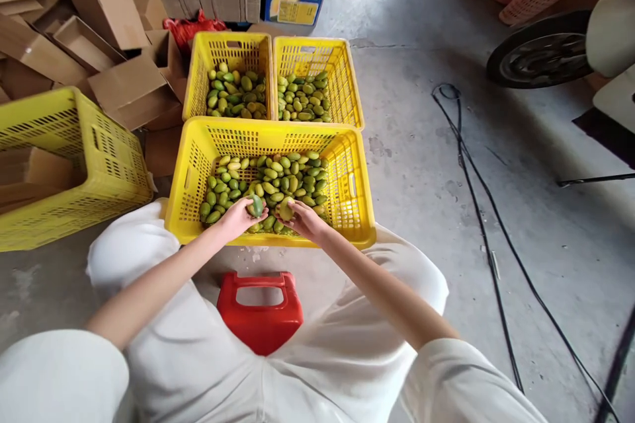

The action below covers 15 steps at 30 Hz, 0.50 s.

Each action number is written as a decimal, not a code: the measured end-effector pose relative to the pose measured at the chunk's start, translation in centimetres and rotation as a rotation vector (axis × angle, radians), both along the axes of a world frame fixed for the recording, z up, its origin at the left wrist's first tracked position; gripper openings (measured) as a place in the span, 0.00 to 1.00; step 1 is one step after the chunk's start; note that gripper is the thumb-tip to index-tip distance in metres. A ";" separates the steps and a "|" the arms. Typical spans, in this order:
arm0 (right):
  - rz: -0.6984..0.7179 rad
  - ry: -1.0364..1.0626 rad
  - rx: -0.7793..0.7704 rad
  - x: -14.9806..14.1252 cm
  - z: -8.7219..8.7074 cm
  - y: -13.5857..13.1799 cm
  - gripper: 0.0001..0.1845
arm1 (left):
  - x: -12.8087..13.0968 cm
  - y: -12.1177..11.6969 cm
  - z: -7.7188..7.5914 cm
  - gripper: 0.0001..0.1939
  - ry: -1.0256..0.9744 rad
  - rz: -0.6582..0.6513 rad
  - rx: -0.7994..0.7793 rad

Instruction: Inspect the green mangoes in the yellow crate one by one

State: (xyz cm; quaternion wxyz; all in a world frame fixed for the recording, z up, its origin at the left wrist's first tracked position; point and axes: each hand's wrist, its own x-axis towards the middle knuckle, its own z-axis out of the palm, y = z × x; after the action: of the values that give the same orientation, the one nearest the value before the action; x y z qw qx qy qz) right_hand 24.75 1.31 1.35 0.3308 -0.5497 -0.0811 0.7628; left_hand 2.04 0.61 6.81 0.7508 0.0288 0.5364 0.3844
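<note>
In my left hand (241,218) lies a dark green mango (255,205), held by the fingers and thumb. My right hand (306,220) grips a yellower mango (286,208) a short way to the right. Both hands are over the near side of a large yellow crate (270,238), which stands between my knees. Many small green and yellowish mangoes (278,175) cover its bottom. Just behind it, two more yellow crates, a left one (198,79) and a right one (347,79), also contain mangoes.
Cardboard boxes (129,89) are heaped at the left behind a yellow crate (114,165). A red plastic object with a handle (262,324) sits between my legs. On the right, a black cable (489,211) runs over the floor below a wheel (540,53).
</note>
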 end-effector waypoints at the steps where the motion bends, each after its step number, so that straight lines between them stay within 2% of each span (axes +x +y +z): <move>1: 0.006 -0.026 -0.021 0.3 0.4 0.0 0.24 | -0.2 0.2 0.5 0.07 0.002 -0.022 -0.020; 4: -0.003 -0.091 -0.064 1.1 1.5 -0.1 0.31 | 0.3 0.0 1.3 0.14 0.122 -0.066 -0.046; 8: -0.019 -0.126 -0.067 1.1 2.5 0.1 0.35 | 1.8 -0.9 1.1 0.23 0.220 -0.050 -0.064; 12: -0.008 -0.095 -0.033 1.0 2.9 0.6 0.25 | 1.6 -1.7 0.7 0.23 0.171 -0.129 -0.067; 15: -0.032 0.020 -0.029 1.6 2.5 0.9 0.17 | 0.6 -1.6 0.9 0.17 0.124 -0.144 -0.078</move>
State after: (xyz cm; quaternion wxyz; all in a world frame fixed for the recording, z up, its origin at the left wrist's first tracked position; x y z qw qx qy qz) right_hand 26.34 2.24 3.88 0.3356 -0.5478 -0.0581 0.7641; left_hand 2.66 -1.01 7.69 0.7422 0.0619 0.5931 0.3059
